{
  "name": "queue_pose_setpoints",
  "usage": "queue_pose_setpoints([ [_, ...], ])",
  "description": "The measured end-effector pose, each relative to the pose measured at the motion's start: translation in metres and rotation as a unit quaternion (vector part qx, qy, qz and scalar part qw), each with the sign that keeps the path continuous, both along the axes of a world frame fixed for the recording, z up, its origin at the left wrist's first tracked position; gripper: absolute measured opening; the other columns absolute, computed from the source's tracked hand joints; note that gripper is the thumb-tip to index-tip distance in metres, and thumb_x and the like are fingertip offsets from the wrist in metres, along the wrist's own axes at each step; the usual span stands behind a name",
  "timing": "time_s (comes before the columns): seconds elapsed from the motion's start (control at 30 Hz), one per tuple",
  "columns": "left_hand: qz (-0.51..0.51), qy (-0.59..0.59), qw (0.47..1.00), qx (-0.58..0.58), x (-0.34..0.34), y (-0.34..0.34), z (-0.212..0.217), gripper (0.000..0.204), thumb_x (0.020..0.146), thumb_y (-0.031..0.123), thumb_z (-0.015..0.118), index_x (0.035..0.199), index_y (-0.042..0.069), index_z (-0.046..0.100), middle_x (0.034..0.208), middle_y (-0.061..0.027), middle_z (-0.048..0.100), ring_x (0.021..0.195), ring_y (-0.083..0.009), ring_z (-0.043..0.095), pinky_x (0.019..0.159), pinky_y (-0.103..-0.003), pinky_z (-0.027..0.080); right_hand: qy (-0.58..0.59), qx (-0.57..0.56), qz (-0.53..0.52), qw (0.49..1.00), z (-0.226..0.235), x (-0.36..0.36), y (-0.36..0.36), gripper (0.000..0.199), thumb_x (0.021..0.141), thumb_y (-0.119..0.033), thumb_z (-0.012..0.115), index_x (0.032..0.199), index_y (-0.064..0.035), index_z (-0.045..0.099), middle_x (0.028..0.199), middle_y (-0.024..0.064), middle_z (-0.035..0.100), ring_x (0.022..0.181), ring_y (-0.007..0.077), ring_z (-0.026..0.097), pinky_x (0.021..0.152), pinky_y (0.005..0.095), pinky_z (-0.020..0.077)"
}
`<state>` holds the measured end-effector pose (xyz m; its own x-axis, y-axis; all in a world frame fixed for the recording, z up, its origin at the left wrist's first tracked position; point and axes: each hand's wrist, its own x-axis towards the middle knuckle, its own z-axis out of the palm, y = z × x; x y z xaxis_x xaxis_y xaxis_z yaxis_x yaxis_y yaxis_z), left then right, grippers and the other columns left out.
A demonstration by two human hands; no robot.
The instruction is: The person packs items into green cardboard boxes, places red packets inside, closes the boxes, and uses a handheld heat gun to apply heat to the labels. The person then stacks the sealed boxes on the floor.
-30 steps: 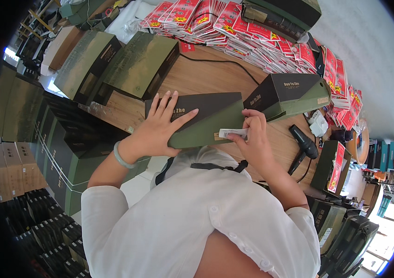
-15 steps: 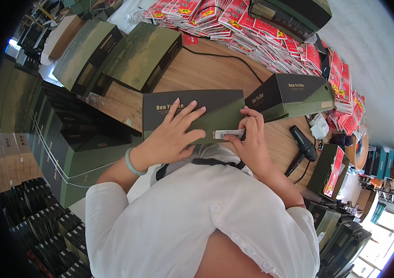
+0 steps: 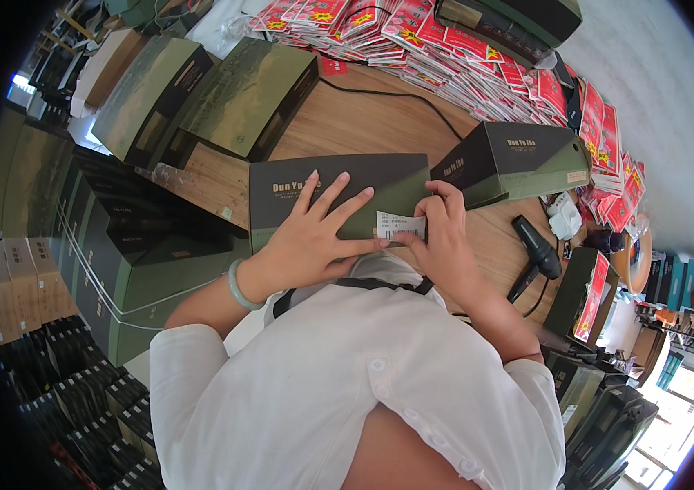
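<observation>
Left hand [image 3: 314, 233] flat, fingers spread, pins dark green box [image 3: 339, 192]; right hand [image 3: 443, 237] pinches white label [image 3: 400, 224]. Best: align edge, smooth outward.

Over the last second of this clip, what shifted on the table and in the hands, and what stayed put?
The dark green box, tilted a second ago, now lies flat and square to the person. The left hand slid from its upper left corner to its middle, fingers spread. The right hand has kept the white label throughout and now presses it on the box's near edge. The second box and red packets stayed.
</observation>
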<state>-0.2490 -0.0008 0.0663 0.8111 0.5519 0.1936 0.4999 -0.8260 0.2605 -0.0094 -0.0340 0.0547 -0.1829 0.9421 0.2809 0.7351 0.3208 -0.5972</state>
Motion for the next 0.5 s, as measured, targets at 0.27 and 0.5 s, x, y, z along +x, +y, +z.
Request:
queue_pose_setpoints([
  [0.27,0.023,0.008,0.999,-0.03,0.021,-0.006,-0.004,0.067,0.065,0.04,0.081,0.128,0.044,0.059,0.157,-0.0185,0.023,0.141,-0.0514,0.018,0.107,-0.073,0.015,-0.034,-0.028,-0.009,0.999,0.014,0.005,0.01,0.02,0.088,-0.018,0.067,0.091,-0.0004,0.06,0.123,0.0222,0.046,0.113,0.0417,0.048,0.093,0.0494,0.0422],
  [0.5,0.025,-0.023,0.999,-0.041,0.048,-0.003,-0.008,0.067,0.064,0.047,0.081,0.127,0.042,0.06,0.156,-0.0225,0.02,0.142,-0.0516,0.015,0.108,-0.072,0.012,-0.009,-0.108,-0.012,0.994,0.021,0.013,0.021,0.037,0.096,-0.032,0.058,0.091,0.004,0.066,0.125,0.0247,0.048,0.115,0.0435,0.048,0.096,0.048,0.0423],
])
